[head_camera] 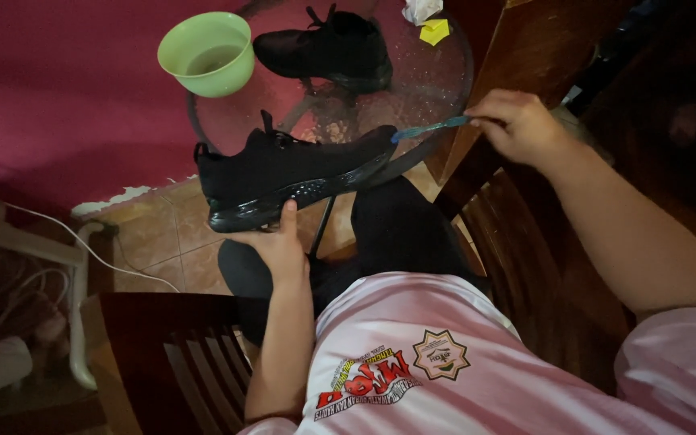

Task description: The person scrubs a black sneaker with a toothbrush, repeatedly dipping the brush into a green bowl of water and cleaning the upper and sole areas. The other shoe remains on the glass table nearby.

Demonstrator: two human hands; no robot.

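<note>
- One black sneaker (292,173) was held up over the person's lap, lying on its side with the toe pointing toward the right hand and the sole facing down toward the knees; a lace hung loose beneath it.
- The left hand (277,246) cupped the shoe from below at the heel end; its fingers were curled under the sole and the thumb pressed up against the sole's edge, so the grip was closed on the shoe.
- The right hand (517,125) pinched the handle of a blue toothbrush (428,129); the fingers were drawn together around the handle's end, and the brush head touched the toe of the held shoe.
- A second black sneaker (328,50) stood upright on the round glass table (437,80), well apart from the first; that made two shoes in all.
- One green bowl (209,52) sat at the table's left rim, with some liquid in it.
- One yellow scrap (434,31) and one crumpled white paper (420,10) lay near the table's far edge, just beside each other.
- Two dark wooden chairs showed; one (175,342) on the left and one (517,242) on the right.
</note>
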